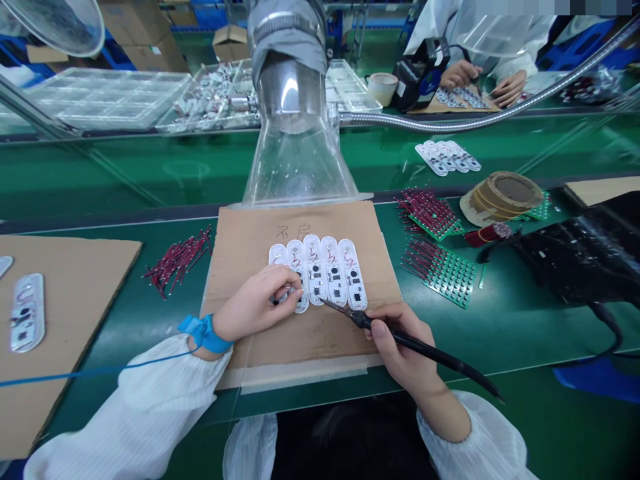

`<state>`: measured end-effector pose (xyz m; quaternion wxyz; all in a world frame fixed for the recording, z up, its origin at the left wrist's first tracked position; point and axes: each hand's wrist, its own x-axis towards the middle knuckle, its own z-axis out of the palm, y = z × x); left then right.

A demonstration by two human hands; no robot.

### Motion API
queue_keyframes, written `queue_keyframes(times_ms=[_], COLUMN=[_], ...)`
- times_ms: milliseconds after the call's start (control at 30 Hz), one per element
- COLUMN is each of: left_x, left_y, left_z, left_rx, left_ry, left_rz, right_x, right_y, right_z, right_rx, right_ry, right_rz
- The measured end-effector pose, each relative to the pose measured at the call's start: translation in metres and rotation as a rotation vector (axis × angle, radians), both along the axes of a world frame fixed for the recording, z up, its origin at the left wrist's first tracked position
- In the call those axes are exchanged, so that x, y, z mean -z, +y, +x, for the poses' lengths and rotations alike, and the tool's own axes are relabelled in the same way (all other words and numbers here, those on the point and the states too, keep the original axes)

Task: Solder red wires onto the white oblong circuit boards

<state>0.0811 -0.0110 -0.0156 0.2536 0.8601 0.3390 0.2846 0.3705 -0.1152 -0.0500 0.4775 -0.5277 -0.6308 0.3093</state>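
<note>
Workbench (pixel 510 340): right hand (pixel 400 350) grips soldering iron (pixel 435 352); left hand (pixel 253 303) pinches board (pixel 301 305).

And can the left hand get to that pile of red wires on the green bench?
Probably yes. The left hand is close to the pile of red wires, and only the flat cardboard sheet lies between them. It would likely need to lift off the white circuit boards first.

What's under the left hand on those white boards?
The left hand covers the lower parts of the two leftmost white circuit boards, which lie on a cardboard sheet. Whatever is on the boards beneath the hand is hidden.
</note>
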Motion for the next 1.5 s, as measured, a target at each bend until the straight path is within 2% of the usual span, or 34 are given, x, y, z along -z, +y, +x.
queue_keyframes(times_ms=[233, 767, 867, 1000, 1100, 1233, 1333, 1500], left_x=[-0.001, -0.002, -0.006, -0.01, -0.006, 0.005, 0.009, 0.007], left_y=[0.0, 0.001, 0.001, 0.004, 0.006, 0.001, -0.001, -0.002], left_z=[-0.002, 0.0, -0.007, -0.028, -0.039, -0.038, -0.034, -0.034], left_rx=[0.013, 0.022, 0.012, -0.079, -0.057, 0.002, -0.032, -0.047], left_ry=[-0.018, 0.033, 0.016, -0.048, -0.124, -0.149, -0.139, -0.111], left_rz=[0.026, 0.033, -0.023, -0.15, -0.141, -0.164, -0.179, -0.173], right_x=[0.001, 0.0, -0.001, -0.007, -0.008, -0.001, 0.002, 0.002], right_y=[-0.001, 0.002, 0.001, -0.004, -0.006, -0.006, -0.005, -0.004], right_z=[0.002, 0.002, 0.003, -0.002, -0.013, -0.022, -0.021, -0.019], right_rx=[0.014, -0.065, -0.052, 0.031, 0.051, 0.033, 0.022, 0.004], right_ry=[0.002, -0.055, -0.009, 0.108, 0.136, 0.087, 0.08, 0.066], right_rz=[-0.004, -0.015, -0.001, 0.015, -0.005, -0.033, -0.04, -0.033])
